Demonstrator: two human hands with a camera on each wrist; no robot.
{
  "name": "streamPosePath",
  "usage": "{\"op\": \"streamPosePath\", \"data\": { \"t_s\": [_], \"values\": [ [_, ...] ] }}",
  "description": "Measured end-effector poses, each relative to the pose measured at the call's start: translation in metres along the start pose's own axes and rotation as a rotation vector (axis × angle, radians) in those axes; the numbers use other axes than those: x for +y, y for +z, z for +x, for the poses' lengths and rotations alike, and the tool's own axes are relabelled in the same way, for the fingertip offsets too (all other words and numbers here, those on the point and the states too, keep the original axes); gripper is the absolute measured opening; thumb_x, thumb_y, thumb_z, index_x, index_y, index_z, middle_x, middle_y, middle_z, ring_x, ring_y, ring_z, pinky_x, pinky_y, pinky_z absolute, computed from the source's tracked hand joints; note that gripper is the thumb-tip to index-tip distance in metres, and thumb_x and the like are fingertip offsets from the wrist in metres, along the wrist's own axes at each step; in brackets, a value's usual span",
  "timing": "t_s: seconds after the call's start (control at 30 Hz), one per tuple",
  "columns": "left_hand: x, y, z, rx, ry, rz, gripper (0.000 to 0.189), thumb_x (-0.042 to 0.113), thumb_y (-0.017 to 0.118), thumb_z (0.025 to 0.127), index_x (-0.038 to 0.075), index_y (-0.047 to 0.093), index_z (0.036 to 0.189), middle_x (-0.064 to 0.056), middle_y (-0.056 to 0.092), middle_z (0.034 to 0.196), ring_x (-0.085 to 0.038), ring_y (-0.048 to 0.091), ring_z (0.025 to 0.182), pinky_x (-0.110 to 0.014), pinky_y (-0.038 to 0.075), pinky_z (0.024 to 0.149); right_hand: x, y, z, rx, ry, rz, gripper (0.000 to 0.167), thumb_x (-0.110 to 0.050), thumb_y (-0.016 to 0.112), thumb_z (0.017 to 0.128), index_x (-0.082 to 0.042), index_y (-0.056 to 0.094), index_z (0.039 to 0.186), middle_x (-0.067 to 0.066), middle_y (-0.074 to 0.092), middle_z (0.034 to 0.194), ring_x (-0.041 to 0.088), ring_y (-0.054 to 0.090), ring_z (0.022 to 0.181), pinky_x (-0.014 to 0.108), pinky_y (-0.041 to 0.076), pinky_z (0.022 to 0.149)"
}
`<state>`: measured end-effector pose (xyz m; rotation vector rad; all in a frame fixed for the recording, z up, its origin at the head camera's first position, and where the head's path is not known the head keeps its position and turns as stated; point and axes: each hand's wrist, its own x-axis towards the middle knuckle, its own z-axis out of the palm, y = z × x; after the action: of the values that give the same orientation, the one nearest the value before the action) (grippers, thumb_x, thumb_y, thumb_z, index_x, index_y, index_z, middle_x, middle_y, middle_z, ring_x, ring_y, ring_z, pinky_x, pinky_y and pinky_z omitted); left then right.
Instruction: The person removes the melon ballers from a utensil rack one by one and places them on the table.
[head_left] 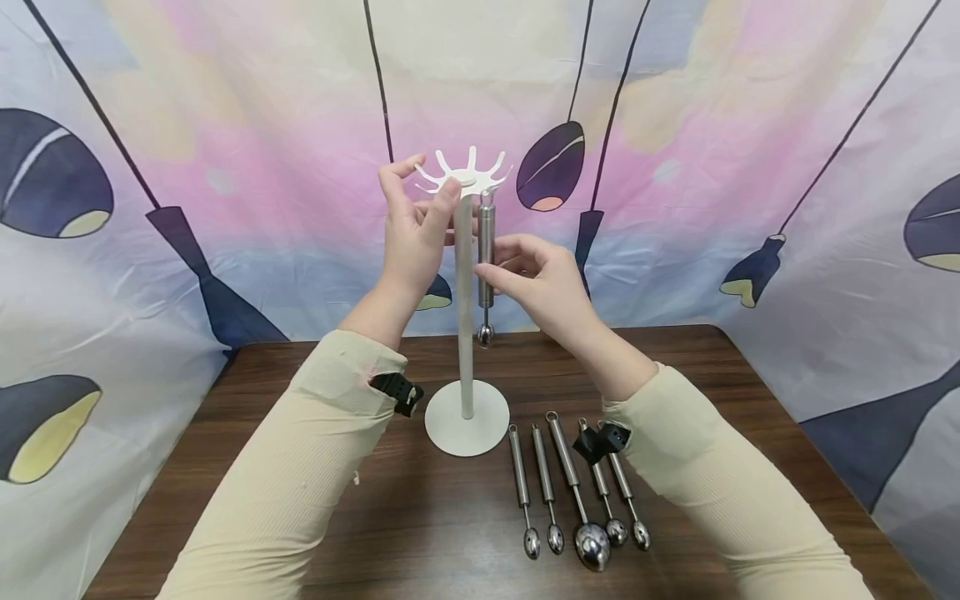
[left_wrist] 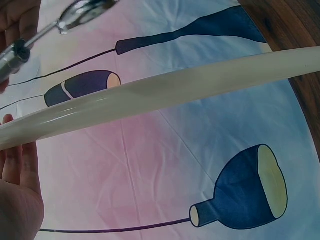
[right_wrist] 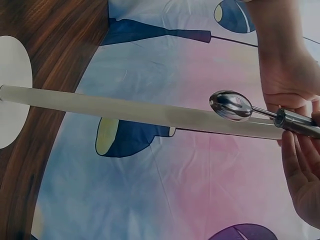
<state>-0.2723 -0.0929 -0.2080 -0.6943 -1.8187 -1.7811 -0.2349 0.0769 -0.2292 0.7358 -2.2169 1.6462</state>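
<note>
A white utensil stand [head_left: 465, 300] with a round base and a crown of hooks [head_left: 472, 171] stands upright on the table. My left hand [head_left: 412, 233] holds its top, thumb on the crown and fingers behind the post. Beside the post hangs a steel melon baller [head_left: 487, 250], scoop end down, its top ring right at one of the hooks. My right hand [head_left: 543, 283] pinches its handle between thumb and fingers. In the right wrist view its oval scoop [right_wrist: 231, 105] shows shiny, overlapping the post [right_wrist: 150, 114].
Several more steel scoops lie side by side on the dark wooden table [head_left: 390, 517], right of the stand's base, including one larger scoop [head_left: 592, 546]. My right sleeve and its black wrist camera [head_left: 600, 442] partly cover some handles. A patterned cloth [head_left: 300, 167] hangs behind the table.
</note>
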Motion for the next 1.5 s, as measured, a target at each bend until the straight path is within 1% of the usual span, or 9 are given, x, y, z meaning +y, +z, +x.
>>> {"op": "streamPosePath", "data": {
  "t_s": [0.13,0.23,0.27,0.53,0.77,0.97,1.03,1.23,1.5],
  "values": [
    [-0.001,-0.001,0.001,-0.010,0.007,-0.021,0.070,0.050,0.057,0.087,0.015,0.023,0.137,-0.006,0.074,0.084,-0.017,0.072,0.067,-0.036,0.061,0.071,-0.005,-0.003,-0.002,0.013,-0.011,0.010,0.026,-0.013,0.073,0.088,-0.004,0.070,0.112,0.012,0.072,0.095,0.015,0.068,0.074,0.029,0.057,0.073],
    [-0.002,-0.001,0.001,-0.013,0.013,-0.026,0.070,0.049,0.057,0.088,0.013,0.022,0.138,0.006,0.072,0.080,-0.014,0.071,0.066,-0.036,0.060,0.071,-0.008,-0.004,-0.003,0.016,-0.023,0.013,0.026,-0.012,0.073,0.088,-0.004,0.070,0.112,0.011,0.072,0.093,0.014,0.068,0.074,0.029,0.056,0.072],
    [-0.002,-0.001,0.001,-0.012,0.012,-0.026,0.070,0.050,0.057,0.088,0.014,0.022,0.137,0.007,0.072,0.080,-0.014,0.071,0.065,-0.037,0.060,0.071,-0.009,-0.005,-0.003,0.016,-0.025,0.016,0.026,-0.012,0.073,0.088,-0.004,0.070,0.112,0.010,0.072,0.093,0.014,0.068,0.073,0.028,0.056,0.072],
    [-0.003,0.000,0.000,0.000,0.020,-0.015,0.079,0.063,0.058,0.083,0.016,0.024,0.137,0.003,0.072,0.080,-0.020,0.072,0.067,-0.040,0.060,0.072,-0.010,-0.010,-0.010,0.030,-0.034,0.065,0.024,-0.010,0.073,0.087,-0.002,0.070,0.109,-0.004,0.069,0.083,0.013,0.065,0.070,0.029,0.057,0.071],
    [-0.004,0.001,0.001,-0.014,0.018,-0.041,0.073,0.051,0.058,0.088,0.011,0.022,0.138,0.005,0.072,0.079,-0.021,0.071,0.066,-0.039,0.061,0.072,-0.009,-0.021,-0.025,0.043,-0.005,0.039,0.024,-0.010,0.075,0.086,-0.003,0.070,0.109,-0.007,0.070,0.083,0.015,0.065,0.070,0.025,0.055,0.066],
    [-0.002,0.000,-0.001,0.008,-0.008,-0.028,0.068,0.042,0.056,0.091,0.012,0.022,0.141,0.007,0.072,0.078,-0.017,0.072,0.066,-0.039,0.061,0.072,-0.006,-0.027,-0.039,0.054,0.020,0.039,0.026,-0.010,0.075,0.085,-0.003,0.070,0.110,-0.008,0.070,0.085,0.013,0.066,0.074,0.024,0.055,0.068],
    [-0.001,0.000,-0.001,0.014,-0.016,-0.027,0.066,0.041,0.057,0.091,0.013,0.023,0.141,0.006,0.072,0.078,-0.016,0.072,0.065,-0.037,0.061,0.071,-0.004,-0.027,-0.044,0.055,0.029,0.054,0.027,-0.009,0.075,0.085,-0.002,0.069,0.110,-0.009,0.070,0.085,0.011,0.066,0.075,0.023,0.054,0.068],
    [-0.001,-0.001,-0.002,0.019,-0.013,-0.031,0.067,0.040,0.056,0.092,0.011,0.022,0.141,0.006,0.071,0.077,-0.018,0.071,0.065,-0.036,0.061,0.071,0.000,-0.027,-0.059,0.066,0.066,0.090,0.027,-0.004,0.074,0.085,0.001,0.068,0.110,-0.009,0.068,0.082,0.010,0.064,0.070,0.024,0.054,0.064],
    [-0.001,-0.001,-0.002,0.025,-0.017,-0.022,0.065,0.040,0.056,0.092,0.012,0.023,0.140,0.007,0.072,0.078,-0.016,0.071,0.065,-0.036,0.061,0.072,0.002,-0.026,-0.080,0.080,0.056,0.094,0.026,-0.001,0.073,0.084,0.004,0.067,0.109,-0.009,0.069,0.082,0.008,0.064,0.072,0.021,0.052,0.064]
  ]
}}
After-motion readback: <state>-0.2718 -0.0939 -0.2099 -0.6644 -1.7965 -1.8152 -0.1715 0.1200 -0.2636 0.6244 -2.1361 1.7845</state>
